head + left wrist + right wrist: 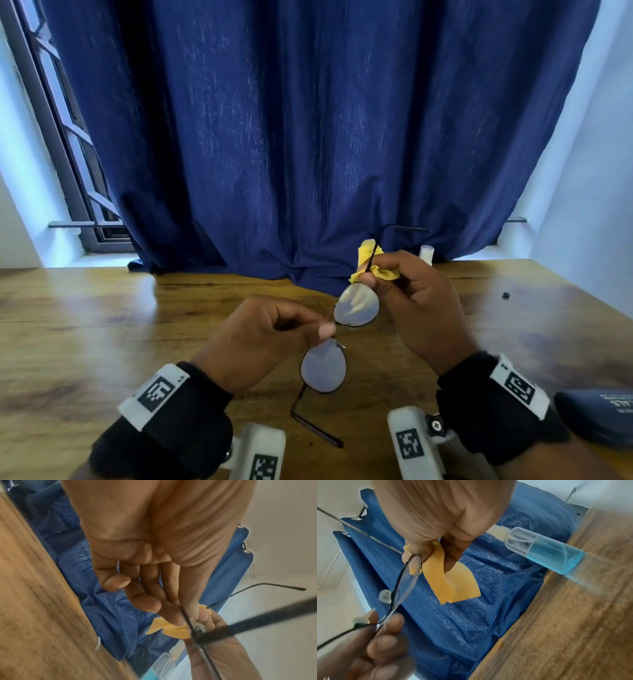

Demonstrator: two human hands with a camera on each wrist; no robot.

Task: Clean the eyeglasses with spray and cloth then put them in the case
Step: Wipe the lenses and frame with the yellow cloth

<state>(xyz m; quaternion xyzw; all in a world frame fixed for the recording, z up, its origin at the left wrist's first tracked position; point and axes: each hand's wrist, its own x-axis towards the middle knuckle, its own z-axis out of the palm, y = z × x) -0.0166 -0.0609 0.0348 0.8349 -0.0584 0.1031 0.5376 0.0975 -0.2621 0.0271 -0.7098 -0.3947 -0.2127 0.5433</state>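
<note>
Yellow cloth (369,263) pinched in right hand (416,301) against far lens of eyeglasses (339,337); left hand (270,337) pinches their bridge above wooden table (102,329).

Head cam looks down; wrist cams close-up; all share eyeglasses (356,310).

You have one pair of eyeglasses (339,337) with two lenses and two temple arms. There is one yellow cloth (369,262), one spray bottle (546,550) of blue liquid at the far side, one dark case (597,419) near right, and one blue curtain (308,137). Your two hands, the left hand (270,339) and right hand (418,301), each wear one wristband.
</note>
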